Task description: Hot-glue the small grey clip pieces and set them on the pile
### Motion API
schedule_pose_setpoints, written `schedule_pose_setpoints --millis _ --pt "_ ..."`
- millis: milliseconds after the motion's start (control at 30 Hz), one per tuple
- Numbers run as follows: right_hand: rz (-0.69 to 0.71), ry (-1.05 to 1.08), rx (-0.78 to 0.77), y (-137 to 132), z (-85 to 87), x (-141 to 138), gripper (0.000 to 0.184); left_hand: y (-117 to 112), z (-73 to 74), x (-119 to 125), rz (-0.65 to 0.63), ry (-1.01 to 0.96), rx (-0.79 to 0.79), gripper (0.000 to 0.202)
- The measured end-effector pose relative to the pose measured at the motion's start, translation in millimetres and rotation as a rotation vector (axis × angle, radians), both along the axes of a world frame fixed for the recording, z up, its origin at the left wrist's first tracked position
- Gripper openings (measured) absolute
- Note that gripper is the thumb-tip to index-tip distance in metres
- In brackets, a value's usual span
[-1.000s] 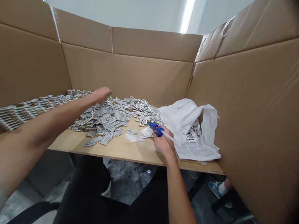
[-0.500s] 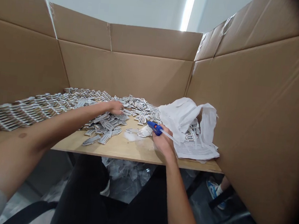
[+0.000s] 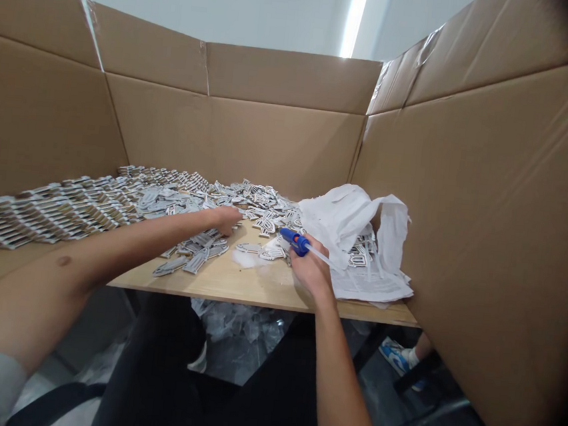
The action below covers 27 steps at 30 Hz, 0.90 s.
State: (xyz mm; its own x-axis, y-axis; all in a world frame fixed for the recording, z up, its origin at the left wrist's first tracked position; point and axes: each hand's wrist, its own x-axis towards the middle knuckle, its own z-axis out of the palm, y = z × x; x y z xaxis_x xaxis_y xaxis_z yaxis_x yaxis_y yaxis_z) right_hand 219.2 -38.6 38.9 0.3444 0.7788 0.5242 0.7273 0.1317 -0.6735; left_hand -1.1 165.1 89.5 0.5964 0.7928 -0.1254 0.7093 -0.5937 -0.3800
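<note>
Cardboard walls [image 3: 281, 139] enclosed the wooden tabletop [image 3: 241, 286] on the left, far and right sides. Inside them, toward the right, lay a crumpled white bag [image 3: 332, 211], its opening showing a number of bagged pieces [image 3: 359, 255], flat and pale with dark outlines. A loose pile [image 3: 260, 200] of similar flat pieces covered the middle of the tabletop, and packed rows [image 3: 53, 211] of them ran along the left wall. The right hand [image 3: 312, 264] had its fingers wrapped around a blue glue gun [image 3: 294, 241], held just left of the bag; a translucent stick [image 3: 328, 260] projected from its rear. The left hand [image 3: 226, 221] was at the loose pile, with pieces just beside its fingers on the near side; whether those fingers were apart, together or gripping a piece could not be determined.
</note>
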Motion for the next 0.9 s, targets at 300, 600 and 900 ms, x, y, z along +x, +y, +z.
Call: schedule_pose_setpoints --millis 300,600,900 --pt "0.002 0.059 0.013 -2 1.6 8 0.014 -24 -0.7 33 -0.033 -0.053 0.014 0.031" --pt "-0.011 0.041 0.031 1 -1.6 8 0.014 -56 -24.7 65 -0.265 -0.359 -0.316 0.052" --pt "-0.002 0.041 0.033 3 -3.8 12 0.017 -20 -7.6 34 -0.077 -0.255 -0.474 0.029"
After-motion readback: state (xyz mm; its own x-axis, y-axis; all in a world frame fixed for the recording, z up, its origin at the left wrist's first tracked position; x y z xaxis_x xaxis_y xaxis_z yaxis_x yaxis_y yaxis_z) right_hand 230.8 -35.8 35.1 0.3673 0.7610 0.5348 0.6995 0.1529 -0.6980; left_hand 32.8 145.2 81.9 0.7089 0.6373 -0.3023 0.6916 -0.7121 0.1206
